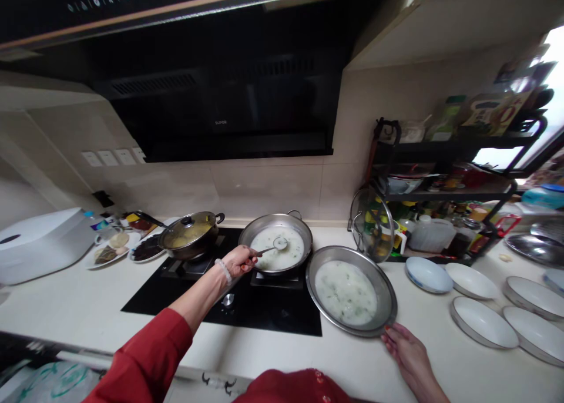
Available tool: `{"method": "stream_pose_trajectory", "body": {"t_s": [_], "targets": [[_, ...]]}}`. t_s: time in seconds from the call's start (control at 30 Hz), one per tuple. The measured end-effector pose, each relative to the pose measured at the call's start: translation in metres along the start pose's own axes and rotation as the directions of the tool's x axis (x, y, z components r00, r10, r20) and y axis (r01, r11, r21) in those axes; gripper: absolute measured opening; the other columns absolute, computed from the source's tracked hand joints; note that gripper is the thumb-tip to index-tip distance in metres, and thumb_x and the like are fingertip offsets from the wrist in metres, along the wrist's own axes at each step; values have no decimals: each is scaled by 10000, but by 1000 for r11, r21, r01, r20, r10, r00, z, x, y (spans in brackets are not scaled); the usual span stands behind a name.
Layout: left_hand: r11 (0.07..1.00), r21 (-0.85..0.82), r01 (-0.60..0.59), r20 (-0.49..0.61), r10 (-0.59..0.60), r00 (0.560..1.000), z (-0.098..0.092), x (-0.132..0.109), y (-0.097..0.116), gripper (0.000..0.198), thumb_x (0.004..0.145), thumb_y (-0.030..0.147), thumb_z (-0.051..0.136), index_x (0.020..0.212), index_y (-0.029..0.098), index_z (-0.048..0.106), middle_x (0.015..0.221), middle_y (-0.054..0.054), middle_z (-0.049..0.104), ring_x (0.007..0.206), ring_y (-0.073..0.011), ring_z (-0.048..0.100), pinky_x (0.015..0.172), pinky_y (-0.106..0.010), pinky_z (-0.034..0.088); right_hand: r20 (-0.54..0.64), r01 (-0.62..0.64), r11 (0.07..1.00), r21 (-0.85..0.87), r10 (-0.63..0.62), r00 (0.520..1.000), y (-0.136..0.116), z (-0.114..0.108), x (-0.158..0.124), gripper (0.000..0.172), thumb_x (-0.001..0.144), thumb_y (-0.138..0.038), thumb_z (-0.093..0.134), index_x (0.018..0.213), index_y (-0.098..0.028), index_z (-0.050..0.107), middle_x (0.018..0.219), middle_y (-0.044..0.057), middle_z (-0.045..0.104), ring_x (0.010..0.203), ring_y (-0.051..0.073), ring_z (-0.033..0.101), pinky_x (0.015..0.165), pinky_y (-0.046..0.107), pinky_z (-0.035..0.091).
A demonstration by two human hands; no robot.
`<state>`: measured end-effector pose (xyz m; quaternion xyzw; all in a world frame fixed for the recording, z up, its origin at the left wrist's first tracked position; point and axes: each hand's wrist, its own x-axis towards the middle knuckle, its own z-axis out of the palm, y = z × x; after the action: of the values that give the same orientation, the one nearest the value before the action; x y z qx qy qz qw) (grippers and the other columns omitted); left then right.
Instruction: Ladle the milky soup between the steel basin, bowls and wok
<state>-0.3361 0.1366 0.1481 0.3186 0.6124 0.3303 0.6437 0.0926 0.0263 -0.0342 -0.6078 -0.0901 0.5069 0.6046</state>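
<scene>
My left hand (240, 259) is closed around the handle of a metal ladle (280, 244). The ladle's bowl sits in the milky white soup with green bits inside a metal wok (247, 231) on the stove's right burner. To the right, a wide steel basin (388, 297) holds more of the same white, green-flecked liquid. My right hand (408, 351) grips the basin's lower right rim, thumb on top and the other fingers partly hidden. The basin rests partly over the stove's edge and the counter, close beside the wok.
A lidded pot (194, 251) stands on the left burner of the black stove (273, 309). Several white bowls (483, 322) cover the right counter. A glass lid (372, 224) leans by the seasoning rack (445, 185). Plates of food (110, 250) lie left; the range hood (229, 109) hangs above.
</scene>
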Motion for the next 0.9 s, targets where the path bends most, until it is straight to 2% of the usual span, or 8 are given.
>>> {"method": "stream_pose_trajectory", "body": {"t_s": [0.3,0.47,0.6,0.73,0.83,0.87,0.9], "targets": [[999,33,-39,115,35,993,29,-22,12,5,774,91,603,770,89,606,500,46,454,374,-11,239,353,-141,113,14,27,999,-26,-27,1000,3,-3,4,575,335,-193,829,856,-173,586,608,26,675,509,162,622,451,228,488],[988,142,-59,247,22,969,59,-30,7,97,776,82,527,833,105,601,504,57,447,368,-20,222,358,-150,140,6,15,1000,-16,-15,1000,2,-2,2,575,345,-201,823,865,-174,579,591,23,665,504,157,614,440,219,473],[904,394,-169,291,51,955,90,-24,-15,27,819,180,529,829,156,535,509,70,437,361,-32,233,371,-169,197,14,11,1000,-1,-11,1000,3,-3,2,556,365,-195,812,869,-184,578,600,16,674,504,160,618,444,225,479],[814,527,-242,288,97,953,120,-14,-52,106,850,264,549,786,180,535,493,58,453,358,-62,305,402,-210,286,24,15,1000,-17,-14,1000,4,-4,4,549,369,-205,813,865,-198,577,593,10,669,511,171,624,442,232,484],[701,623,-348,303,193,933,133,-10,-78,87,774,162,613,699,177,571,516,1,500,510,-146,512,546,-279,433,20,17,1000,-11,-17,1000,5,-4,4,565,361,-198,814,869,-196,568,577,2,665,503,158,618,442,216,478],[657,652,-379,313,223,923,135,-9,-86,71,725,110,636,716,170,598,548,-24,533,596,-189,575,621,-313,467,17,15,1000,-5,-15,1000,5,-4,4,572,360,-193,813,876,-194,565,576,-1,667,499,152,615,442,211,475],[581,695,-423,337,256,906,136,-9,-92,135,679,65,645,775,159,631,595,-53,571,679,-234,618,692,-352,484,13,11,1000,4,-11,1000,5,-3,3,581,359,-187,812,883,-190,562,574,-4,669,495,146,612,441,205,471]]}}
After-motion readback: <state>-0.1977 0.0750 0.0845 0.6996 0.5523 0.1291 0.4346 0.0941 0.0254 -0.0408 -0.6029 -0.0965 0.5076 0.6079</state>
